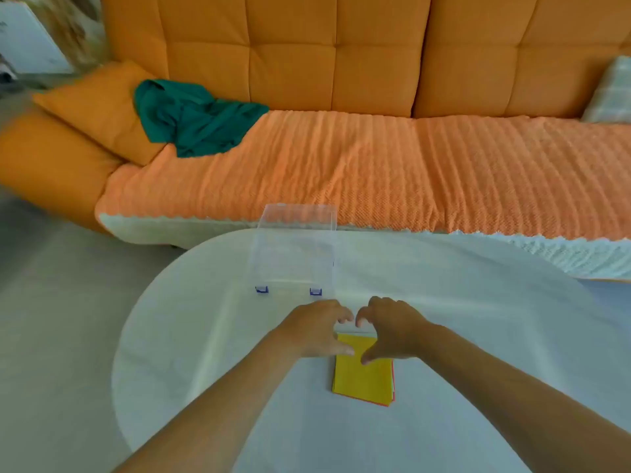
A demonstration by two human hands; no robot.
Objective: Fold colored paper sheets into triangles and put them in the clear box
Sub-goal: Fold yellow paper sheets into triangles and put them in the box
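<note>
So far nothing is folded, as far as I can judge: the clear box (293, 264) stands on the bench (478, 336) just beyond my hands, and I see no colour inside it. The paper stack (363, 382) lies flat near me, with a yellow sheet (358, 373) on top and an orange-red edge showing beneath. My left hand (316, 331) and right hand (391, 331) sit over its far edge, fingers (345, 315) curled, thumbs down on the yellow sheet. Whether they pinch that edge I cannot tell. I take this as the first lift of the top sheet. Every fold and every drop into the box is left to do.
</note>
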